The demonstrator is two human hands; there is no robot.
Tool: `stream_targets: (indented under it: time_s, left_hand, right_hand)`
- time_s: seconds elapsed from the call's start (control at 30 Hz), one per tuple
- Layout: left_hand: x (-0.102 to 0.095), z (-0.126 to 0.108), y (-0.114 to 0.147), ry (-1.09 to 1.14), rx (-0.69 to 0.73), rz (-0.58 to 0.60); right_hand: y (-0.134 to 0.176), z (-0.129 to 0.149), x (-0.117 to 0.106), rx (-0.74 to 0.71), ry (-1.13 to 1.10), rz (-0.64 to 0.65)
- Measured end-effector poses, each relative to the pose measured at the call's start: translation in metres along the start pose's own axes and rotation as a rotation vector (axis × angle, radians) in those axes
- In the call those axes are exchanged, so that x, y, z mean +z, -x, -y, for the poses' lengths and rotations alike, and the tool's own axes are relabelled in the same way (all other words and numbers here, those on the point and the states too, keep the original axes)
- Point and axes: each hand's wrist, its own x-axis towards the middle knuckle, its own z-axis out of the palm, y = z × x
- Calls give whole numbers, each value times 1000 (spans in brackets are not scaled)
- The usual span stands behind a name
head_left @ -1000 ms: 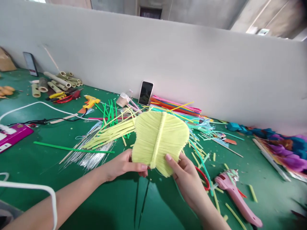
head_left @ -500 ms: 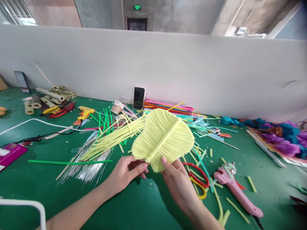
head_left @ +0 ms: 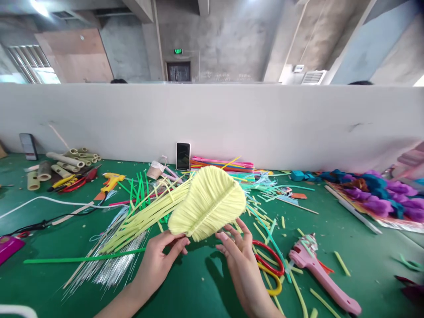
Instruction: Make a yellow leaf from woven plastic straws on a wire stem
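A pale yellow leaf, apparently made of pipe cleaners with a ridged midrib, is held up above the green table. My left hand pinches its stem end at the lower left, thumb against the fingers. My right hand lies by the leaf's lower right edge with its fingers apart; whether a fingertip still touches the edge I cannot tell. Behind the leaf spreads a bundle of pale yellow pipe cleaners. Scissors with red and yellow handles lie right of my right hand, partly hidden by it.
On the right lies a pink glue gun, with purple and teal flowers beyond. At left are silver wires, a yellow glue gun, pliers and bamboo pieces. A phone leans on the white partition.
My view has tilted up. The leaf has turned a little, and my right hand has loosened from its lower right edge, its fingers spreading. My left hand keeps its pinch.
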Motion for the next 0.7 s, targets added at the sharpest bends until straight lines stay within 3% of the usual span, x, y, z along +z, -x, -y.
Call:
stream_targets:
  time_s: [0.1,0.17,0.27,0.37,0.47,0.6,0.7]
  left_hand:
    - [-4,9,-1,-182,192,-121]
    - [-5,13,-1,-246,266,-126]
    - [-4,16,2,-274,322,-26]
    - [0,14,5,-251,309,110]
    - [2,7,6,-137,114,158]
    - [0,-2,0,305,-255,184]
    - [-4,-5,-5,521,-471,355]
  right_hand:
    - [-6,10,-3,55,-146,-24]
    - [-10,22,-6,196,-313,66]
    - [-13,43,-13,396,-526,242]
    - [-16,57,-23,441,-584,233]
    - [-20,63,-31,438,-559,137]
    - [-22,63,-35,472,-553,87]
    - [-23,60,-35,518,-539,121]
